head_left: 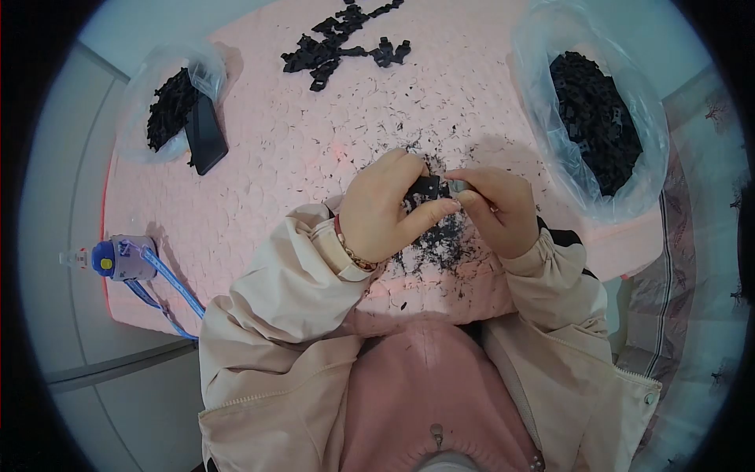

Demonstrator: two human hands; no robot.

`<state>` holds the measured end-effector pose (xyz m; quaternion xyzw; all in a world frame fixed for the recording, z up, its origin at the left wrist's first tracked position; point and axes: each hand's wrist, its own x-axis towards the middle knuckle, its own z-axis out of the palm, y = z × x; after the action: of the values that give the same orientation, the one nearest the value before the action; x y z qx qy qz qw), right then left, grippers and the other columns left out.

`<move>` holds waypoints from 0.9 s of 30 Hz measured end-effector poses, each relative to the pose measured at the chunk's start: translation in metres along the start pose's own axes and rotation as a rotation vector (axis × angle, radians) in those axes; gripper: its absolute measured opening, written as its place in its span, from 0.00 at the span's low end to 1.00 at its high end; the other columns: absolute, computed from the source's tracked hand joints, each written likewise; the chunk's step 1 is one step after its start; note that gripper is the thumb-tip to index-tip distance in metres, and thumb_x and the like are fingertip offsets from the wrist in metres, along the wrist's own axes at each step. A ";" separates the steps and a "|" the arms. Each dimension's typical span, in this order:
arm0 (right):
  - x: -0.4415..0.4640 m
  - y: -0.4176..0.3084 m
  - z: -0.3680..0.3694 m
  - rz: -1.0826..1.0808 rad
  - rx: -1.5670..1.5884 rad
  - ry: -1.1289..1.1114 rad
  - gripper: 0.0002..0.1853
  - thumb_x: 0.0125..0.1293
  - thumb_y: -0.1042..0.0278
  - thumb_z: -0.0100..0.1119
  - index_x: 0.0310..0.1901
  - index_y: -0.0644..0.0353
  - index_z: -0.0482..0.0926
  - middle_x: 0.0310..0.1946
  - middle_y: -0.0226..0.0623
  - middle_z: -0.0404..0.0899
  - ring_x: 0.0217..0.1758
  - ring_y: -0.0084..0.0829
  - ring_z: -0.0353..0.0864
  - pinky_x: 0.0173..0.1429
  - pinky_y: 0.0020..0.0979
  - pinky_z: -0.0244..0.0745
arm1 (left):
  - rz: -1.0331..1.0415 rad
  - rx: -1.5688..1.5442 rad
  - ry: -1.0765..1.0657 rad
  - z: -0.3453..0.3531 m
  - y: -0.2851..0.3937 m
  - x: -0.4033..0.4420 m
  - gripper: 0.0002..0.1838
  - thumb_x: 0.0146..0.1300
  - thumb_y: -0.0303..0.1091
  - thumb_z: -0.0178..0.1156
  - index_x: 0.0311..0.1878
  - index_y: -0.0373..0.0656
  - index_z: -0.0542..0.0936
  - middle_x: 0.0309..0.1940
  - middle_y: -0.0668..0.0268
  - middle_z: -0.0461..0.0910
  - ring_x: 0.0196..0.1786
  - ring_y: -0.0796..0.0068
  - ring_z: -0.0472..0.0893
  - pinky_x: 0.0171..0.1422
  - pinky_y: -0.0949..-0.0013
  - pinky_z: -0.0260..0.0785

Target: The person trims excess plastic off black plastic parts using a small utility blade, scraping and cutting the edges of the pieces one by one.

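My left hand (387, 203) is closed on a small black plastic part (425, 187) with a light dot on it. Pinched in my right hand (497, 206) is a small grey tool (458, 186), possibly a blade. Its tip is at the right edge of the part; my fingers hide most of it, so I cannot tell its exact kind. Both hands are close together above the pink quilted cover (267, 181). Black shavings (442, 245) lie thickly beneath them and thinly farther out.
A clear plastic bag (543, 149) full of black parts stands at the right. Another bag (141, 86) with black parts is at the back left, a dark phone (206, 135) against it. Loose black parts (334, 47) lie at the back. A blue-capped bottle (130, 258) with a strap rests at the left.
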<state>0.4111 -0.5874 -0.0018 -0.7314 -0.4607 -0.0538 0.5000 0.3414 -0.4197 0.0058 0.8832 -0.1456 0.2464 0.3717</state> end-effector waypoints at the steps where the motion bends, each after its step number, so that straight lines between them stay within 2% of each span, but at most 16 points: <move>1: -0.001 0.000 0.000 0.035 0.034 -0.005 0.09 0.54 0.72 0.54 0.37 0.65 0.76 0.21 0.39 0.75 0.21 0.30 0.73 0.26 0.26 0.66 | 0.010 -0.009 0.010 0.001 0.000 0.000 0.17 0.46 0.39 0.64 0.29 0.36 0.69 0.20 0.59 0.64 0.22 0.64 0.65 0.27 0.69 0.58; 4: -0.003 0.004 0.004 0.171 0.173 0.023 0.10 0.58 0.70 0.51 0.39 0.67 0.76 0.20 0.35 0.73 0.21 0.22 0.70 0.26 0.23 0.64 | -0.086 0.015 -0.026 0.002 0.003 -0.001 0.14 0.50 0.38 0.60 0.29 0.37 0.70 0.22 0.58 0.67 0.26 0.62 0.69 0.30 0.66 0.62; 7: -0.002 0.002 0.004 0.363 0.335 0.068 0.11 0.60 0.69 0.50 0.39 0.67 0.75 0.19 0.28 0.70 0.22 0.16 0.65 0.27 0.21 0.60 | -0.459 -0.426 -0.207 0.005 0.004 -0.004 0.11 0.53 0.34 0.58 0.32 0.36 0.71 0.20 0.62 0.67 0.25 0.70 0.69 0.28 0.68 0.61; 8: -0.002 0.001 0.003 0.434 0.390 0.083 0.11 0.60 0.68 0.49 0.39 0.67 0.75 0.19 0.26 0.69 0.23 0.14 0.63 0.27 0.20 0.59 | -0.513 -0.510 -0.235 0.004 0.005 -0.003 0.10 0.54 0.34 0.56 0.32 0.37 0.71 0.20 0.64 0.66 0.23 0.74 0.67 0.27 0.70 0.60; 11: -0.004 0.003 0.003 0.393 0.451 0.021 0.10 0.60 0.70 0.49 0.40 0.66 0.75 0.19 0.22 0.66 0.23 0.13 0.60 0.27 0.18 0.57 | -0.680 -0.733 -0.330 -0.001 0.010 0.001 0.08 0.57 0.33 0.53 0.34 0.39 0.71 0.17 0.71 0.65 0.19 0.83 0.64 0.22 0.76 0.57; 13: -0.005 0.003 0.004 0.418 0.404 0.013 0.10 0.60 0.71 0.49 0.40 0.67 0.75 0.20 0.23 0.67 0.24 0.13 0.62 0.28 0.18 0.58 | -0.805 -0.842 -0.405 -0.005 0.011 0.002 0.07 0.58 0.33 0.51 0.35 0.40 0.71 0.16 0.75 0.64 0.16 0.87 0.61 0.19 0.80 0.54; 17: -0.001 -0.007 0.002 0.483 0.528 0.033 0.09 0.59 0.74 0.50 0.39 0.68 0.75 0.21 0.26 0.71 0.26 0.13 0.66 0.30 0.17 0.62 | -0.734 -1.046 -0.497 0.003 0.002 -0.004 0.07 0.60 0.34 0.50 0.37 0.42 0.71 0.16 0.76 0.64 0.15 0.91 0.60 0.17 0.84 0.51; 20: -0.004 -0.004 0.004 0.433 0.753 -0.060 0.08 0.58 0.75 0.50 0.38 0.69 0.75 0.24 0.29 0.73 0.27 0.15 0.69 0.32 0.17 0.65 | -0.720 -1.095 -0.545 0.004 0.001 -0.004 0.07 0.60 0.33 0.49 0.38 0.42 0.70 0.16 0.76 0.64 0.15 0.91 0.59 0.17 0.84 0.51; 25: -0.006 -0.004 0.004 0.454 0.651 -0.050 0.07 0.58 0.76 0.50 0.37 0.69 0.74 0.24 0.30 0.74 0.27 0.16 0.70 0.32 0.18 0.66 | -0.662 -0.977 -0.476 0.005 0.012 -0.001 0.10 0.61 0.34 0.47 0.42 0.41 0.71 0.18 0.76 0.64 0.17 0.91 0.59 0.19 0.84 0.51; 27: -0.005 -0.005 0.004 0.464 0.624 -0.031 0.07 0.58 0.76 0.51 0.37 0.68 0.74 0.24 0.30 0.74 0.28 0.17 0.70 0.33 0.18 0.66 | -0.692 -1.076 -0.448 0.005 0.009 -0.003 0.11 0.62 0.34 0.47 0.43 0.40 0.72 0.19 0.76 0.64 0.19 0.90 0.60 0.20 0.84 0.52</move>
<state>0.4026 -0.5873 -0.0029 -0.6295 -0.2847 0.2144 0.6904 0.3360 -0.4293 0.0067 0.6007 -0.0302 -0.1827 0.7778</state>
